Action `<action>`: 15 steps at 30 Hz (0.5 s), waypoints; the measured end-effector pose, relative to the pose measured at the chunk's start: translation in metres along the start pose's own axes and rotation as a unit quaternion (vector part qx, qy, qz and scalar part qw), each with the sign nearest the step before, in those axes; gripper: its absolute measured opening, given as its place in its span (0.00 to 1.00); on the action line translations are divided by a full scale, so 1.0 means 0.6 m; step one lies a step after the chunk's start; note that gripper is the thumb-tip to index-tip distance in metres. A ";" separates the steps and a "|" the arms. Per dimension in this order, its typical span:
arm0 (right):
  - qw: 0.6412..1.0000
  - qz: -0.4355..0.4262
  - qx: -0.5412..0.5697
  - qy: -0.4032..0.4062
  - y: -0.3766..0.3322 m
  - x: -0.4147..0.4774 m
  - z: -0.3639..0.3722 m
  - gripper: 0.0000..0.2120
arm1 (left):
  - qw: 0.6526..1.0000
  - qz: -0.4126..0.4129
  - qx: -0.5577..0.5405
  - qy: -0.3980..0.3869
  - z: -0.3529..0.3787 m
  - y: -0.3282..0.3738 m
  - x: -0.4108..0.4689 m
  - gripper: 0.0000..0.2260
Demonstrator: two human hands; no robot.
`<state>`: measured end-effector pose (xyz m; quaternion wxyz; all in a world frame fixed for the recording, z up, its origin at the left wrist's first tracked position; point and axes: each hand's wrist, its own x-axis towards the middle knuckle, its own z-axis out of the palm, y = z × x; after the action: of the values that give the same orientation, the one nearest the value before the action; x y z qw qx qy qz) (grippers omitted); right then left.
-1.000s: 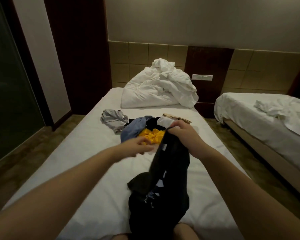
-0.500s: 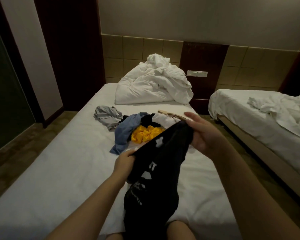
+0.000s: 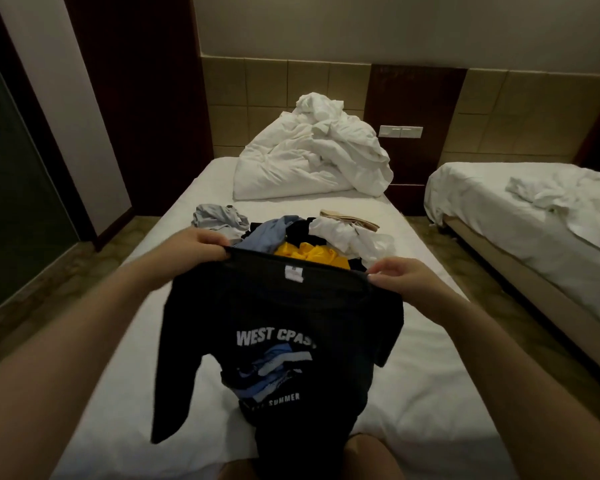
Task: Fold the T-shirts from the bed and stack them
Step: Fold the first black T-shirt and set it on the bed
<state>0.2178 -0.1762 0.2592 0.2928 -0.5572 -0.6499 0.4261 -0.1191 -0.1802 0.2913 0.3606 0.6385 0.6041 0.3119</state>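
**Black T-shirt held up for folding.** The left hand (image 3: pixel 201 245) and the right hand (image 3: pixel 400 277) are each closed on one shoulder of the black T-shirt (image 3: pixel 281 327). The fingers are curled over its upper edge, and the collar is stretched between them. A white label (image 3: pixel 293 273) is seen inside the collar. A print with the words "WEST" and "SUMMER" is turned toward the camera. The sleeves hang at either side, and the lower part is gathered on the bed (image 3: pixel 111 375) by the person's knee (image 3: pixel 368 459).

Just behind the shirt, unfolded clothes are heaped on the sheet: a yellow garment (image 3: pixel 309 254), a blue garment (image 3: pixel 267 233) and a white garment (image 3: pixel 343 232). A grey garment (image 3: pixel 219 218) lies beside the heap at the left, and a beige item (image 3: pixel 349 220) at its far right. A crumpled duvet (image 3: pixel 312 161) is bunched at the head of the bed. A second bed (image 3: pixel 534 209) is seen at the right, across a strip of floor.
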 end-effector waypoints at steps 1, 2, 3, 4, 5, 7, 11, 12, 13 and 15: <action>1.000 -0.001 -0.029 0.002 0.004 0.002 0.001 0.04 | 0.999 -0.008 0.015 -0.045 -0.016 0.001 -0.004 0.10; 0.999 -0.006 -0.045 0.007 0.005 0.004 0.002 0.04 | 0.996 -0.015 0.019 -0.081 -0.029 0.001 -0.007 0.13; 0.998 -0.013 -0.056 0.014 0.002 0.006 0.004 0.04 | 0.994 -0.019 0.016 -0.106 -0.039 0.000 -0.009 0.16; 0.998 -0.022 -0.060 0.026 -0.002 0.009 0.006 0.05 | 0.992 -0.021 0.008 -0.123 -0.045 -0.002 -0.009 0.17; 0.997 -0.029 -0.052 0.042 -0.008 0.012 0.006 0.06 | 0.990 -0.022 -0.005 -0.140 -0.048 -0.003 -0.011 0.16; 0.996 -0.038 0.006 0.076 -0.020 0.015 0.006 0.07 | 0.983 -0.030 -0.036 -0.175 -0.051 -0.006 -0.015 0.15; 0.992 -0.018 0.108 0.061 -0.028 0.016 0.000 0.08 | 0.985 -0.038 -0.068 -0.152 -0.046 -0.025 -0.018 0.09; 0.994 -0.005 0.098 0.041 -0.032 0.015 -0.003 0.08 | 0.991 -0.032 -0.049 -0.122 -0.042 -0.025 -0.020 0.05; 0.997 -0.006 0.070 0.028 -0.039 0.014 -0.007 0.07 | 0.996 -0.017 -0.032 -0.083 -0.039 -0.021 -0.021 0.03; 0.995 -0.054 0.060 0.057 -0.064 0.014 -0.021 0.08 | 0.997 0.027 -0.077 0.013 -0.035 -0.007 -0.018 0.06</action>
<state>0.2084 -0.1656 0.2981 0.3844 -0.5261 -0.6345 0.4159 -0.1396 -0.1891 0.2994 0.3924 0.6206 0.5657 0.3754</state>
